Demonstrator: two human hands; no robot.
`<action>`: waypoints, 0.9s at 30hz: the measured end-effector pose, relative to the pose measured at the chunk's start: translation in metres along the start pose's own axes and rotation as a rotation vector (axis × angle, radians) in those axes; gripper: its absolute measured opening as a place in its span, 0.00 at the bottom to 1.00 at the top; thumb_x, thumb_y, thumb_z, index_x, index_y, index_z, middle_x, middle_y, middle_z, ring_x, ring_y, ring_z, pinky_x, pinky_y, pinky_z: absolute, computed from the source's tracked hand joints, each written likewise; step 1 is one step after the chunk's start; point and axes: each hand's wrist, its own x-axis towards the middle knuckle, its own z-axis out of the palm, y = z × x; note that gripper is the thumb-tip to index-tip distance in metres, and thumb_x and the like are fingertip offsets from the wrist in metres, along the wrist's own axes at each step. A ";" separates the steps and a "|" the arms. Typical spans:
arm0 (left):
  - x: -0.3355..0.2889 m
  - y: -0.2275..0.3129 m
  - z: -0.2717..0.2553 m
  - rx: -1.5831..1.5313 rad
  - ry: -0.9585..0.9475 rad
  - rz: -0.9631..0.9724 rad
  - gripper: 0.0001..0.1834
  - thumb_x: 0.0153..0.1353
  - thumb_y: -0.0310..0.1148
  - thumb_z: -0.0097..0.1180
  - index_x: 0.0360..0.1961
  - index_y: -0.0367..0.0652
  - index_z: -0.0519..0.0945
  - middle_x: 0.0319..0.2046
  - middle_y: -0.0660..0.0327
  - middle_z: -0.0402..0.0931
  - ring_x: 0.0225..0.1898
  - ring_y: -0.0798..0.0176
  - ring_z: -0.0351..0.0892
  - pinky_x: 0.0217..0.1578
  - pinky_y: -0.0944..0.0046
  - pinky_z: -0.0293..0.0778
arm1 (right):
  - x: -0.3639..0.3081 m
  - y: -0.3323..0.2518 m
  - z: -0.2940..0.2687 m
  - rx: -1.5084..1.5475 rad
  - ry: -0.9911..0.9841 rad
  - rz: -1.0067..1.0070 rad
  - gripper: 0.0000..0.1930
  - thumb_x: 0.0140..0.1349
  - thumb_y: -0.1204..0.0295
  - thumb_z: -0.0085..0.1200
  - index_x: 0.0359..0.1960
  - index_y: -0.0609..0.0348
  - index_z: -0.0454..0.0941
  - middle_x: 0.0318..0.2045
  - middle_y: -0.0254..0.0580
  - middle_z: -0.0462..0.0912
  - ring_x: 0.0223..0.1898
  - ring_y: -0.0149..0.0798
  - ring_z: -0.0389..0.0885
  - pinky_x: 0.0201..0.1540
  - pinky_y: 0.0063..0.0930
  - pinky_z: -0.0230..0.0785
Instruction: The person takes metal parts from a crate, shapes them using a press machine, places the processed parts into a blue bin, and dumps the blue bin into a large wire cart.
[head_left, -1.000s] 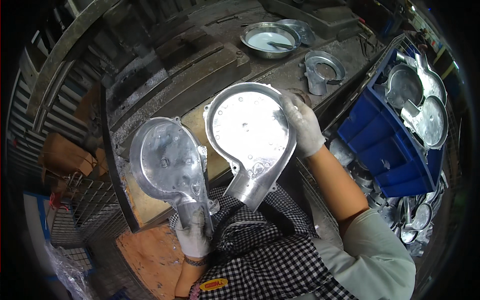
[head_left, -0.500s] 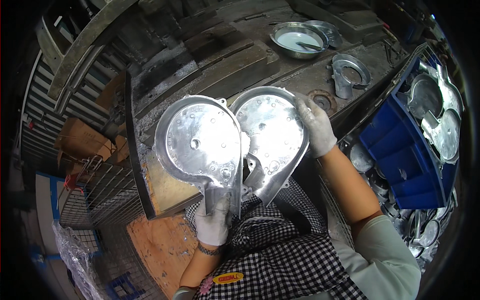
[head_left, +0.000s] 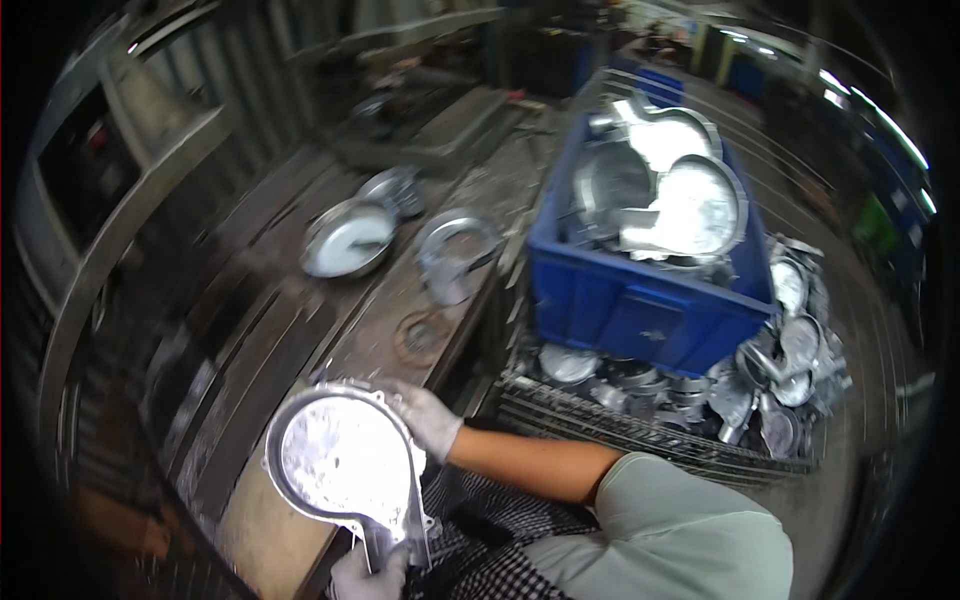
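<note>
A shiny metal housing casting (head_left: 345,460), round and shallow with a straight neck, is held low in front of me over the bench edge. My left hand (head_left: 368,575), in a white glove, is closed on its neck at the bottom of the view. At the upper right rim, my gloved right hand (head_left: 428,418) is closed on the casting's edge, its fingertips partly hidden and blurred. The second casting is mostly covered; I cannot tell how much of it lies behind the first.
A blue crate (head_left: 640,310) heaped with similar castings (head_left: 690,210) stands to the right, above more castings in a wire cage (head_left: 600,415). On the bench are a metal bowl (head_left: 340,240) of white liquid, a ring-shaped casting (head_left: 440,265) and a rusty ring (head_left: 422,338).
My view has swung right toward the blue crate. The two castings, side by side before, now overlap so that one shows, and my hands are closer together.
</note>
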 end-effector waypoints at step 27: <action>0.288 0.223 0.094 0.380 0.053 0.820 0.35 0.47 0.52 0.60 0.53 0.43 0.68 0.61 0.48 0.55 0.60 0.42 0.58 0.52 0.45 0.64 | -0.264 -0.250 -0.389 0.128 1.515 -0.833 0.26 0.59 0.50 0.44 0.51 0.57 0.71 0.45 0.41 0.77 0.44 0.42 0.76 0.46 0.38 0.70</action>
